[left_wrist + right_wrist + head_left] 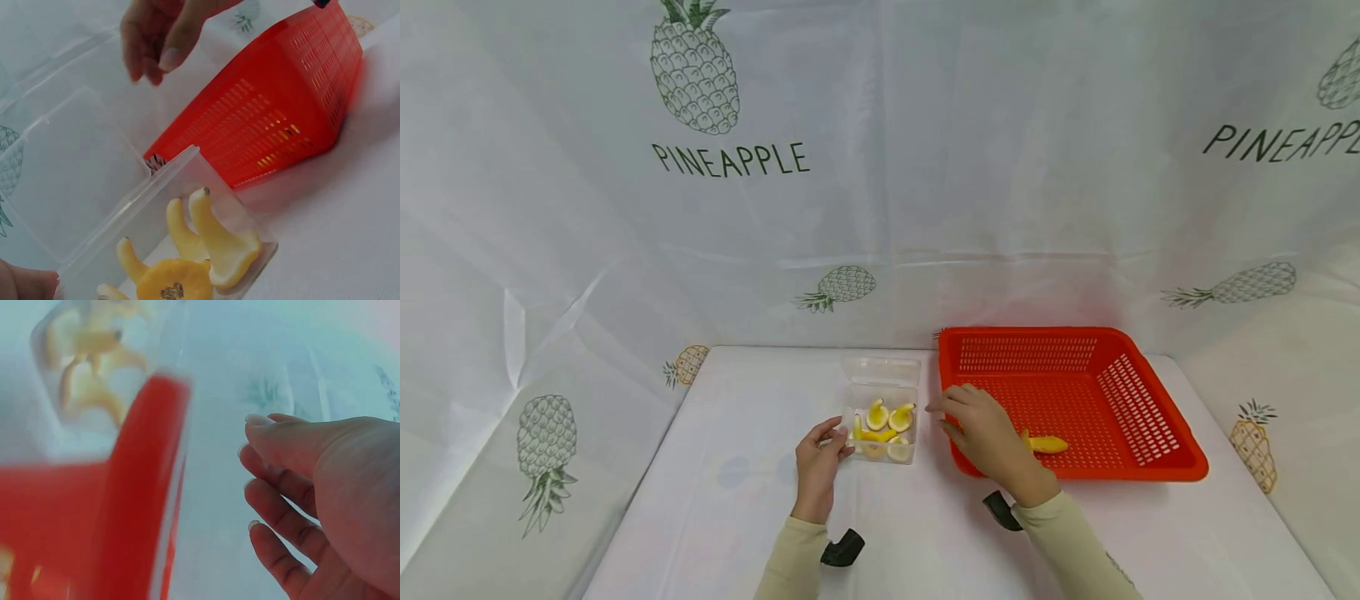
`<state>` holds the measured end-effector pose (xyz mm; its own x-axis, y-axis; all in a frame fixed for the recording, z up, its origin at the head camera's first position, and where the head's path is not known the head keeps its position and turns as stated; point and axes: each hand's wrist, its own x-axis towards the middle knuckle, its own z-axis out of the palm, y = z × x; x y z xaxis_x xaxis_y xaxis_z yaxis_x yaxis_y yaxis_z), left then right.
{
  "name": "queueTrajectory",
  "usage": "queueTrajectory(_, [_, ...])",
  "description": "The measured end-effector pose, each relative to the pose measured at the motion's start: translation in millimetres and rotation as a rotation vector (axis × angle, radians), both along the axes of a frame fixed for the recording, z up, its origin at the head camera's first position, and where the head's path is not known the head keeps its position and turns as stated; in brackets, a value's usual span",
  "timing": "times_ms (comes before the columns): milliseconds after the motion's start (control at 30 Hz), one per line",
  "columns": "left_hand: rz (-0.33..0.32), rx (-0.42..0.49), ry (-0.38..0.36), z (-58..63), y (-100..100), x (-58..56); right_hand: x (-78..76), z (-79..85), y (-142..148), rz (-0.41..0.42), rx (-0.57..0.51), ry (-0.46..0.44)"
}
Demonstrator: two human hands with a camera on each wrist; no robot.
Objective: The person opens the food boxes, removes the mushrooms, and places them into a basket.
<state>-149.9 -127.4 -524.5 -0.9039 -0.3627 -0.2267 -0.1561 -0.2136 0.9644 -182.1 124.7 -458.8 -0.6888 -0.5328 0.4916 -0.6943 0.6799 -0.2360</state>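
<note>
A clear plastic box with its lid flipped back stands on the table, holding several small yellow gourds with curved necks and pale bottoms. My left hand grips the box's left wall between thumb and fingers; just the fingertips show in the left wrist view. To the right of the box, my right hand hovers over the near-left rim of a red basket. Its fingers are loosely bent and hold nothing, as the right wrist view shows. Inside the basket lies another yellow gourd, partly behind that hand.
The red plastic basket with slotted walls stands right beside the box, its rim higher than the box wall. White sheeting printed with pineapples hangs behind and at both sides of the white table.
</note>
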Motion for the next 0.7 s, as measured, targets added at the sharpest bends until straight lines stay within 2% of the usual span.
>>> queueTrajectory(200, [-0.003,0.004,-0.005,-2.0,-2,-0.7,-6.2,-0.4,-32,0.061,0.032,-0.003])
queueTrajectory(433, [-0.012,0.003,-0.004,-1.1,-2,-0.1,-13.1,-6.6,-65,0.016,0.095,-0.105])
queueTrajectory(700, [-0.024,0.014,0.003,-2.6,-3,-0.6,-23.5,-16.6,-86,-0.011,0.167,-0.192])
